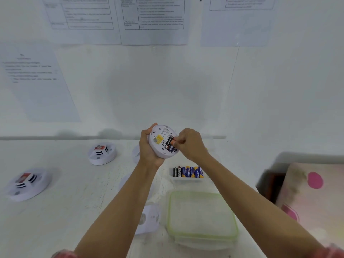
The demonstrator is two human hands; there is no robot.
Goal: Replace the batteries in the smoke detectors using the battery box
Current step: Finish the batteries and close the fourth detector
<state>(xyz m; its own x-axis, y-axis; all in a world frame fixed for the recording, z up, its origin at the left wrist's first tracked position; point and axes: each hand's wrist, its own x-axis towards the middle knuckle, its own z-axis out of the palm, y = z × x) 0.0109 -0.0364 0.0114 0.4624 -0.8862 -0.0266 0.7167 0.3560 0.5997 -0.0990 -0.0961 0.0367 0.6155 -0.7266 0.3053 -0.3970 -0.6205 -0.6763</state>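
1. The left hand [149,150] grips a white smoke detector [159,140], raised above the bench [74,202] with its back toward the camera. Most of that hand's fingers are hidden behind the shell.
2. The right hand [191,144] has its fingers [177,141] curled, pinching a battery [169,144] in the detector's open compartment. The fingertips cover the exact point of contact.
3. The battery box [186,180], a clear tray, sits on the bench just below the hands with spare cells [188,172] in a row. Its walls are faint against the white surface.
4. A green-rimmed lid [202,215] lies nearer the camera.
5. A white cover piece [149,218] beside the lid is partly behind the left forearm.
6. Two other detectors [102,153] [26,183] rest at left, and the nearer one is blurred.
7. The wall sheets [154,13] are unreadable.
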